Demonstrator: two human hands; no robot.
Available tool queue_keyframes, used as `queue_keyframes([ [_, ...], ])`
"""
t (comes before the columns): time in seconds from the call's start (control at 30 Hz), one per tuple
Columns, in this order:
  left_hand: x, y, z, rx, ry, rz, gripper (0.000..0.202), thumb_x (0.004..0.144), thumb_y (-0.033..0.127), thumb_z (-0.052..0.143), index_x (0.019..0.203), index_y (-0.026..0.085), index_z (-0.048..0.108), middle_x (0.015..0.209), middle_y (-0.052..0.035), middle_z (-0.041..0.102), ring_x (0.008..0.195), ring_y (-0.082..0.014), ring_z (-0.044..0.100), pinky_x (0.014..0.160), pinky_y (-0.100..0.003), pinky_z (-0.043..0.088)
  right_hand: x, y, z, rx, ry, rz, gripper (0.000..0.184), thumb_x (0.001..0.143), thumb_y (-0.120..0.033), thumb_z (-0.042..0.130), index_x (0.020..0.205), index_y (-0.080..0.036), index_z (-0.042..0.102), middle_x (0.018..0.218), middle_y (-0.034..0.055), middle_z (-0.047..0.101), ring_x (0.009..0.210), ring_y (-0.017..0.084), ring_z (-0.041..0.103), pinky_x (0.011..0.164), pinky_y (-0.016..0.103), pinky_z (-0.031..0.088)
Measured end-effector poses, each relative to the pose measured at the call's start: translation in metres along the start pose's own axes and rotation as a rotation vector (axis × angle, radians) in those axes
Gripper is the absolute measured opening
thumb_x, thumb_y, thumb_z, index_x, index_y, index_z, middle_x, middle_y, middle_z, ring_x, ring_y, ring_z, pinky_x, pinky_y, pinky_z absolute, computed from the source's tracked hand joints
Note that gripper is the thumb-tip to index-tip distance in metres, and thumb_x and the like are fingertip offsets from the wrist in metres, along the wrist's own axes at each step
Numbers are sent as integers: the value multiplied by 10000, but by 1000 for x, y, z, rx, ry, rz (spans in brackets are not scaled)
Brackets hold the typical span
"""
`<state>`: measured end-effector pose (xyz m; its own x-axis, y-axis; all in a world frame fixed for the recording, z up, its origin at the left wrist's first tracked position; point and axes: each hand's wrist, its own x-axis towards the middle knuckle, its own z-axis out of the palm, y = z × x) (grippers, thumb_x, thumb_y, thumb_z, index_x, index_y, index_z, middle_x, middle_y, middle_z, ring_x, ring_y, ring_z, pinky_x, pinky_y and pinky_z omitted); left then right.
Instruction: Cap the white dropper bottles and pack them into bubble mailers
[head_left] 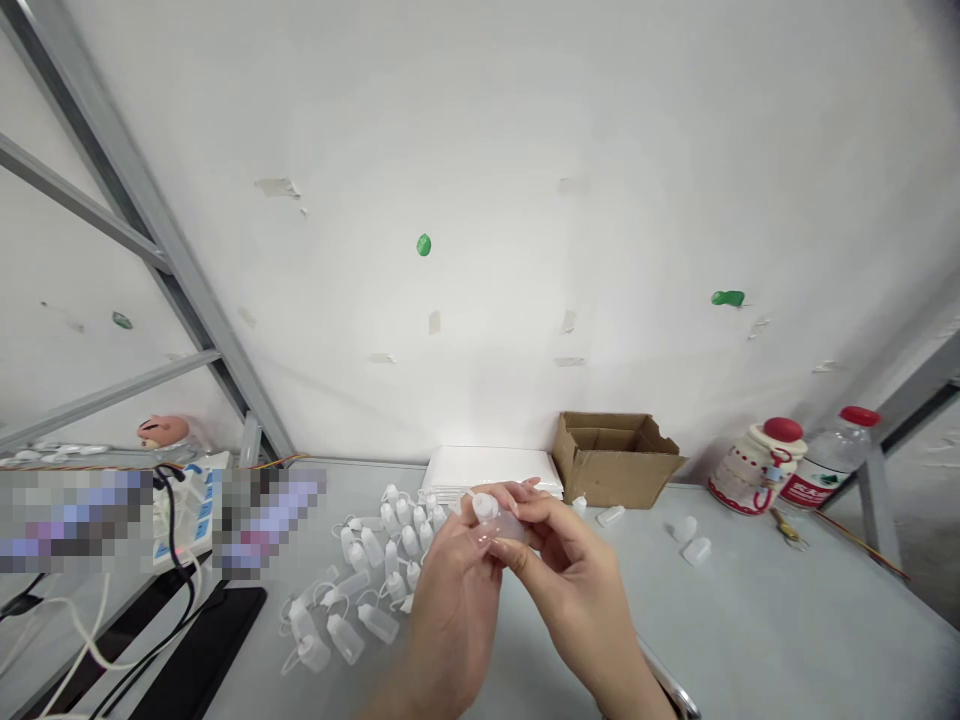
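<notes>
Both hands meet above the table's middle and pinch one small translucent plastic dropper bottle (496,516). My left hand (454,600) grips it from the left with closed fingers. My right hand (574,575) holds its other side between thumb and fingertips. Just left of the hands, several more small translucent bottles (367,580) with tethered caps lie in a loose heap on the grey table (787,620).
An open cardboard box (615,457) stands by the wall, beside a white stack of sheets (487,468). Loose caps (694,540) lie to the right, near a red-capped jar (756,463) and a water bottle (829,462). A power strip and black cables (176,520) sit at the left.
</notes>
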<state>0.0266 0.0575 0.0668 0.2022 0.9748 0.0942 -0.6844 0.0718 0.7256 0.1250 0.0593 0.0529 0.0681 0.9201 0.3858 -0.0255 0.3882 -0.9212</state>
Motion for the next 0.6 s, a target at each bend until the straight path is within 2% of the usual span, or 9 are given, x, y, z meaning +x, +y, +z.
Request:
queue_keyframes([
  [0.13, -1, -5, -1, 14, 34, 27, 121, 772, 207, 525, 800, 183, 640, 1026, -72, 623, 1187, -278, 457, 1029, -431, 314, 0, 0, 1, -24, 10, -49, 66, 757, -262, 659, 801, -215, 649, 908, 52, 685, 879, 201, 639, 693, 287, 558],
  [0.23, -2, -5, 0, 13, 33, 7, 192, 756, 248, 563, 912, 181, 653, 1059, -85, 624, 1190, -294, 453, 1032, -452, 311, 0, -1, 2, -21, 19, -58, 69, 760, -259, 660, 811, -217, 644, 919, 58, 689, 938, 218, 635, 705, 292, 563],
  [0.33, -3, -3, 1, 20, 44, 8, 266, 748, 306, 581, 961, 166, 659, 1089, -101, 621, 1203, -313, 438, 1047, -464, 291, -3, -1, 3, -42, 23, -100, 53, 777, -245, 652, 819, -217, 636, 903, 52, 680, 896, 201, 637, 692, 283, 558],
  [0.43, -3, -2, 1, 16, 62, 1, 302, 776, 343, 547, 983, 158, 665, 1109, -106, 617, 1217, -314, 424, 1058, -458, 277, -5, 2, 4, -99, 50, -194, 60, 800, -206, 631, 857, -224, 627, 868, 38, 661, 840, 176, 627, 690, 278, 543],
  [0.6, -2, 0, 4, 38, 85, -24, 342, 795, 377, 531, 1026, 160, 661, 1137, -107, 613, 1217, -316, 431, 1044, -446, 302, -5, 9, 6, -256, 110, -401, 187, 820, -111, 579, 956, -236, 605, 852, 36, 645, 804, 172, 610, 667, 294, 524],
])
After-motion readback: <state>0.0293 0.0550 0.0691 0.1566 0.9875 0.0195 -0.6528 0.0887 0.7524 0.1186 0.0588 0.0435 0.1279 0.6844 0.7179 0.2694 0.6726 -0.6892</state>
